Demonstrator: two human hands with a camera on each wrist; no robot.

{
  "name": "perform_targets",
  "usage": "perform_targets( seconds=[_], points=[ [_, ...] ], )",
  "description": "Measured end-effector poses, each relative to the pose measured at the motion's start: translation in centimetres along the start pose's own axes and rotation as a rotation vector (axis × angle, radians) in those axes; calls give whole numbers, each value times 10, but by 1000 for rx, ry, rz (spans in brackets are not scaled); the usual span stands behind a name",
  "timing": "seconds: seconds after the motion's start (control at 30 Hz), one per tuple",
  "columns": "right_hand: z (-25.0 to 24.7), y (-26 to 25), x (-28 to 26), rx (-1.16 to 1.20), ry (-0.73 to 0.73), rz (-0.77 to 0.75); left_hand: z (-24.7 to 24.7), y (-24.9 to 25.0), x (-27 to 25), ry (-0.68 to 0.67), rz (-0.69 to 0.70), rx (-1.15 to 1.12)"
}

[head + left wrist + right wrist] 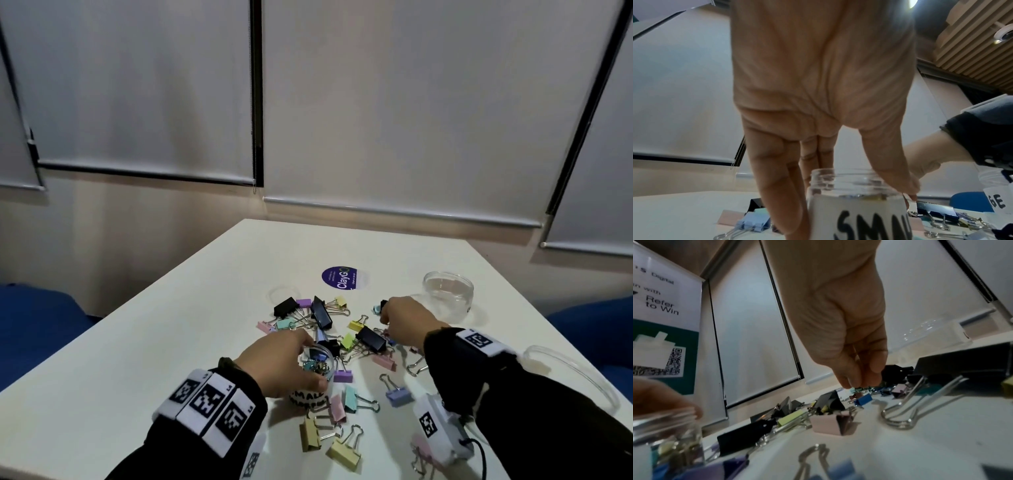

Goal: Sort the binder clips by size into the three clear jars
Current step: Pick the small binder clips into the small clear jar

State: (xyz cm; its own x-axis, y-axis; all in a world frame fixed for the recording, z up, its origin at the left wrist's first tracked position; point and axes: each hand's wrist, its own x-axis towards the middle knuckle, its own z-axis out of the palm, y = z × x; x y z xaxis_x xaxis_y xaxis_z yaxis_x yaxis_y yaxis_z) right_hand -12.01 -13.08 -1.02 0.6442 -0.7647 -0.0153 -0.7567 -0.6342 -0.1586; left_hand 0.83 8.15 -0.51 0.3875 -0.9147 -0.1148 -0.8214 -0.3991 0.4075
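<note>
Nearest, pastel binder clips litter the table's near edge. The left hand grips the small jar; in its wrist view the fingers straddle the rim. The right hand pinches a teal clip mid-table.

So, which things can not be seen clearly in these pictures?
- Small jar label: head view, left hand covers part; left wrist view, the edge cuts it.
- Right hand pinch: right wrist view, fingertips hide the tiny clip.
- Far jar label: head view, turned away.
</note>
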Motion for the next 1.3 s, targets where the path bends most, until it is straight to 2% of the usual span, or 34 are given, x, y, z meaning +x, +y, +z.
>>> perform_targets(
  seconds=[0.13,0.3,0.63,0.8,1.0,1.13,1.3],
  points=[
    [5,-4,5,-123,-84,-35,-2,0,2,-30,4,24],
    [5,-5,7,-186,-105,-36,-3,2,1,-34,15,37],
    [-1,-1,-6,-77,-91,-31,-1,1,-2,-22,14,6],
    [-2,5,-7,65,-96,-28,0,-1,0,-28,17,12],
    [-1,13,-13,289,-56,65,-6,3,5,-57,24,25],
    [-1,20,-14,573,11,116,-4,1,5,-57,37,14],
    [-4,20,-17,768,-34,121,-3,0,7,-57,24,17]
  ],
)
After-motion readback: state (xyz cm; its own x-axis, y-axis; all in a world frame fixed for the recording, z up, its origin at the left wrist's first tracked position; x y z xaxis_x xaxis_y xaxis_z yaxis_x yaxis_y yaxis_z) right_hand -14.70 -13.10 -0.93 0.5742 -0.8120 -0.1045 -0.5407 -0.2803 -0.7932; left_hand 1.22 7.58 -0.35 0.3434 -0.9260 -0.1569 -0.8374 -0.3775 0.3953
